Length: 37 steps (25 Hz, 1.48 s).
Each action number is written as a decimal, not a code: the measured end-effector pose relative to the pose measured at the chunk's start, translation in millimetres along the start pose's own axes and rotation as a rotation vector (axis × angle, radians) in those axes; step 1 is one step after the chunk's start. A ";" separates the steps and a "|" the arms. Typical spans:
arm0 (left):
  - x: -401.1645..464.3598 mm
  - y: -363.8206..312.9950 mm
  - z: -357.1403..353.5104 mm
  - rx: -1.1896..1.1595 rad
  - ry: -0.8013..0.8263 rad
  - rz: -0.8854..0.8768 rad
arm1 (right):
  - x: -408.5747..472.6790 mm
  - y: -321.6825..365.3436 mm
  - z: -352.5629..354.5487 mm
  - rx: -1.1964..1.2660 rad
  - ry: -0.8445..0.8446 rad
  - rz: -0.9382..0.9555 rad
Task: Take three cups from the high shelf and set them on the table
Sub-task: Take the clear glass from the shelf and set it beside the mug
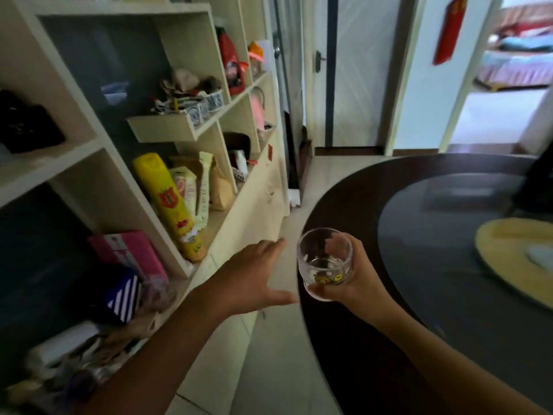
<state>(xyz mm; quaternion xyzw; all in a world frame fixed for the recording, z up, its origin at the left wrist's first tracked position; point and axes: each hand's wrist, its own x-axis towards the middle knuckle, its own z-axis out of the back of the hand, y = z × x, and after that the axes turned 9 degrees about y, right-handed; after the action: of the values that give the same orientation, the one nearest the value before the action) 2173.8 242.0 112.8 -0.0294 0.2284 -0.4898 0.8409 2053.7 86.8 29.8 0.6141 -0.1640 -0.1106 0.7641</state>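
My right hand [353, 280] grips a glass cup [324, 262] above the table [389, 339] edge; left hand [248, 280] spread empty. Next: lower it at two o'clock.

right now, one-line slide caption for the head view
Right hand carries a clear glass cup over the dark round table.

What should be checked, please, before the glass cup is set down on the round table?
1. Grip on the cup: ok; right hand wraps the glass cup.
2. Cup upright: ok, only slightly tilted.
3. Cup over the table: ok, above its near edge, not yet resting on it.
4. Landing spot bare: ok; yellow mat lies farther right.
5. Left hand out of the way: ok, open and empty, beside the table.
6. Other cups on the table: cannot tell; none visible.
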 end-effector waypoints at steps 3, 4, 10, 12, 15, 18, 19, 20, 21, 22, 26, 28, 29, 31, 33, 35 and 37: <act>22.0 -8.4 -45.2 0.071 0.066 -0.028 | -22.3 -40.7 21.0 -0.021 -0.091 -0.076; 30.5 -10.9 -62.5 0.097 0.091 -0.025 | -30.2 -55.9 27.1 -0.020 -0.109 -0.101; 72.0 -22.7 -140.7 0.153 0.269 -0.005 | -72.6 -139.8 43.1 -0.035 -0.251 -0.255; 78.4 -25.0 -151.8 0.131 0.302 0.006 | -79.7 -164.7 43.7 -0.041 -0.288 -0.311; 84.1 -25.3 -160.8 0.079 0.304 0.023 | -80.2 -193.8 44.2 -0.053 -0.348 -0.365; 86.5 -21.0 -168.1 0.033 0.304 0.039 | -73.3 -214.2 46.2 -0.066 -0.408 -0.390; 86.3 -19.6 -170.1 0.020 0.304 0.043 | -70.1 -219.4 46.6 -0.070 -0.417 -0.392; 86.5 -18.9 -171.8 0.010 0.305 0.047 | -66.3 -224.0 47.3 -0.074 -0.420 -0.397; 86.6 -18.5 -172.8 0.004 0.308 0.051 | -62.4 -228.2 47.4 -0.080 -0.420 -0.400; 86.5 -18.2 -173.3 0.002 0.311 0.055 | -58.3 -231.9 47.2 -0.085 -0.419 -0.402; 86.4 -14.8 -173.8 -0.005 0.314 0.069 | -43.5 -243.7 44.8 -0.086 -0.420 -0.392; 85.8 -13.4 -172.4 -0.015 0.301 0.074 | -36.5 -247.6 45.6 -0.086 -0.433 -0.390; 85.2 -12.5 -171.6 -0.023 0.292 0.075 | -33.5 -248.1 45.9 -0.085 -0.446 -0.393; 83.2 -11.7 -169.7 -0.033 0.274 0.083 | -29.1 -247.0 46.8 -0.081 -0.488 -0.404; 80.9 -10.2 -168.6 -0.039 0.259 0.096 | -26.8 -246.4 47.4 -0.077 -0.514 -0.419; 78.7 -9.1 -168.2 -0.044 0.255 0.107 | -27.3 -246.9 46.5 -0.083 -0.512 -0.427; 76.4 -8.3 -168.8 -0.041 0.256 0.107 | -29.2 -247.2 44.9 -0.077 -0.517 -0.440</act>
<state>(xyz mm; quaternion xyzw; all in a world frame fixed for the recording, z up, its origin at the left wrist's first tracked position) 2129.2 203.1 -63.0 0.0286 0.3451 -0.4392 0.8290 2017.5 2.4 -205.9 0.5570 -0.2115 -0.4311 0.6777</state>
